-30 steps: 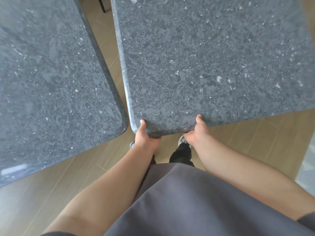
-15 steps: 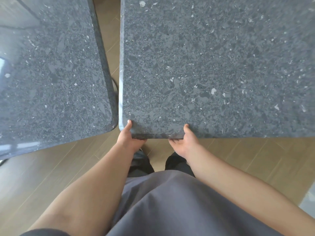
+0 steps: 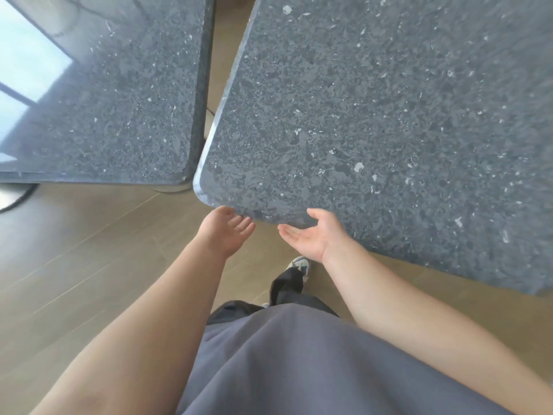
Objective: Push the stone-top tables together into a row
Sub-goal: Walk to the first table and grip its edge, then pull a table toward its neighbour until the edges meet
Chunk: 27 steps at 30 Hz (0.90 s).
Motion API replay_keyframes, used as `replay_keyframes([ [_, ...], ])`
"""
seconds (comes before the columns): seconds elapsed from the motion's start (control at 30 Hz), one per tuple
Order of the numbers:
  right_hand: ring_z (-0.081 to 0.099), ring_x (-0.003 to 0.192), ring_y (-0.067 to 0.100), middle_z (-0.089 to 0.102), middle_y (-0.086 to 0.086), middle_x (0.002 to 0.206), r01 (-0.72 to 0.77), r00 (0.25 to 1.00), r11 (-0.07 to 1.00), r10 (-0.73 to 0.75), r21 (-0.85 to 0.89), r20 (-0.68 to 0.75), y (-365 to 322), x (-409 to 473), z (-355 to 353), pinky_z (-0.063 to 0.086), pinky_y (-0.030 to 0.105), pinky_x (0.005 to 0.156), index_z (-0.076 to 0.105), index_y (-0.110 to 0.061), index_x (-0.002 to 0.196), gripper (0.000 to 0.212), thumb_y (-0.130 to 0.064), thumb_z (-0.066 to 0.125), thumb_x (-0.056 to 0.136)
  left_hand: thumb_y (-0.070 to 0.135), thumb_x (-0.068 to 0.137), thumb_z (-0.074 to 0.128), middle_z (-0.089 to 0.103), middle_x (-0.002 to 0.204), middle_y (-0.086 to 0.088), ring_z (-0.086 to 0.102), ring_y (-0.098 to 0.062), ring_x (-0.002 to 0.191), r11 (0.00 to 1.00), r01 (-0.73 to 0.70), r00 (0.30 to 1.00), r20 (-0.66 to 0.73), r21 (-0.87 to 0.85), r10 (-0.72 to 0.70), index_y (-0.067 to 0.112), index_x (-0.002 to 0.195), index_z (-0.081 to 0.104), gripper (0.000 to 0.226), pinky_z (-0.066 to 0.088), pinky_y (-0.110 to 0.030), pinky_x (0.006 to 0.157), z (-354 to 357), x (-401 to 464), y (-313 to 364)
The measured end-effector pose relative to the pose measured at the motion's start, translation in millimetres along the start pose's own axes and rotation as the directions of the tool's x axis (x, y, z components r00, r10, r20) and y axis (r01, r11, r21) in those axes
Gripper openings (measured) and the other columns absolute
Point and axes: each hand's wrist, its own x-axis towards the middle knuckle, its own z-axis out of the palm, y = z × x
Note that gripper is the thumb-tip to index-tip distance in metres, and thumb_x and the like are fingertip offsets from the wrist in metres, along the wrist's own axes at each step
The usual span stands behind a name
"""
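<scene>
Tables: we find 2 stone-top tables in view, the left table (image 3: 104, 94) and the right table (image 3: 389, 130), both dark speckled stone
Position: the near corners meet or all but meet; we cannot tell whether they touch
Gap: a wedge of wooden floor (image 3: 89, 250) shows between the long edges, widening toward the far end, so the right table sits skewed to the left one
Left hand (image 3: 224, 232): open, palm up, fingers spread, at the near edge by the corner, gripping nothing
Right hand (image 3: 314, 235): open, palm up, thumb raised beside the near edge, gripping nothing
Done: we judge the right table brought up to its neighbour at the near corner
Left: we judge the far end must swing in to close the wedge and line the near edges up
Risk: stone corners may chip if knocked together
</scene>
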Motion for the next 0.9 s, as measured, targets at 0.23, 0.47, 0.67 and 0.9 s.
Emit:
replay_keyframes([
  [0.23, 0.063, 0.115, 0.03, 0.064, 0.016, 0.128, 0.303, 0.953, 0.938, -0.293, -0.169, 0.08, -7.5, -77.9, -59.5, 0.05, 0.044, 0.1, 0.05, 0.0, 0.136, 0.038, -0.016, 0.041, 0.103, 0.014, 0.106, 0.039, 0.061, 0.13, -0.012, 0.065, -0.026, 0.11, 0.959, -0.17, 0.98, 0.14, 0.228, 0.141, 0.003, 0.145, 0.044, 0.04, 0.052, -0.042, 0.088, -16.5, -50.3, -35.6],
  [0.47, 0.066, 0.104, 0.028, 0.071, 0.013, 0.112, 0.502, 0.855, 0.863, -0.487, -0.051, 0.175, 27.0, -210.7, -153.4, 0.054, 0.041, 0.094, 0.058, -0.005, 0.128, 0.033, -0.013, 0.041, 0.1, 0.01, 0.103, 0.045, 0.068, 0.12, -0.015, 0.07, -0.029, 0.101, 0.863, -0.354, 0.914, 0.331, 0.361, 0.236, 0.005, 0.122, 0.061, 0.025, 0.055, -0.044, 0.087, -31.2, -136.2, -99.2],
  [0.67, 0.067, 0.099, 0.027, 0.072, 0.012, 0.106, 0.699, 0.709, 0.714, -0.683, -0.048, 0.175, 35.5, -303.0, -218.3, 0.056, 0.039, 0.087, 0.06, -0.006, 0.123, 0.03, -0.009, 0.042, 0.1, 0.004, 0.098, 0.05, 0.077, 0.1, -0.008, 0.075, -0.028, 0.097, 0.693, -0.581, 0.775, 0.55, 0.428, 0.31, 0.011, 0.107, 0.068, 0.022, 0.058, -0.042, 0.082, 5.6, -223.9, -147.7],
  [0.9, 0.067, 0.095, 0.023, 0.071, 0.013, 0.105, 0.903, 0.39, 0.348, -0.91, -0.254, 0.141, 1.7, -392.6, -300.5, 0.055, 0.039, 0.09, 0.062, -0.008, 0.121, 0.029, 0.002, 0.046, 0.098, 0.017, 0.085, 0.057, 0.075, 0.108, -0.014, 0.072, -0.033, 0.104, 0.542, -0.736, 0.592, 0.774, 0.406, 0.225, 0.018, 0.099, 0.074, 0.022, 0.054, -0.047, 0.089, 103.5, -302.6, -246.7],
])
